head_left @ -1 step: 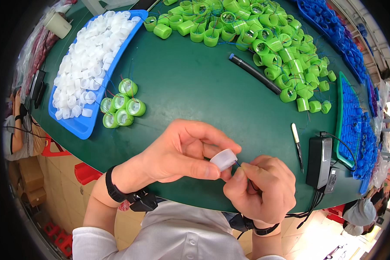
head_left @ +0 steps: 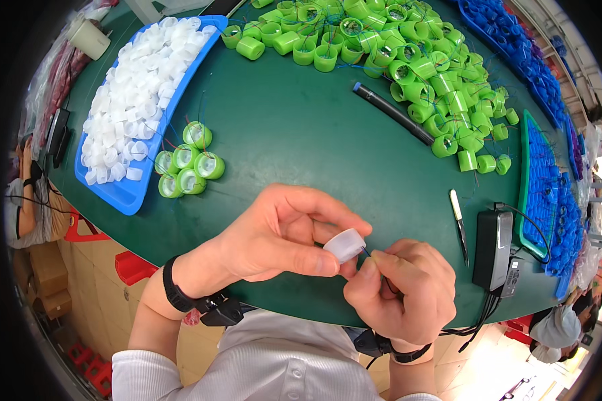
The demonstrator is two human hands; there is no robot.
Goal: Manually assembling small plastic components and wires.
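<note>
Between the thumb and fingers of my left hand (head_left: 274, 234) is a translucent white plastic cap (head_left: 344, 246), held tilted above the table. My right hand (head_left: 411, 287) is closed beside it, thumb and forefinger pinching a thin dark blue wire (head_left: 366, 251) at the cap's right edge. Whatever sits inside the cap is hidden. To the left of my hands stands a small group of green cups (head_left: 190, 180) with white inserts and thin wires. Farther left, a blue tray (head_left: 127, 200) is heaped with white caps (head_left: 137, 87).
A large pile of green cups (head_left: 441, 83) with wires spreads over the far right of the green table (head_left: 281, 127). A black marker (head_left: 393, 113) lies before it. Tweezers (head_left: 459, 224) and a black power adapter (head_left: 491, 247) lie at right, near a green-rimmed tray (head_left: 530, 194) of blue parts.
</note>
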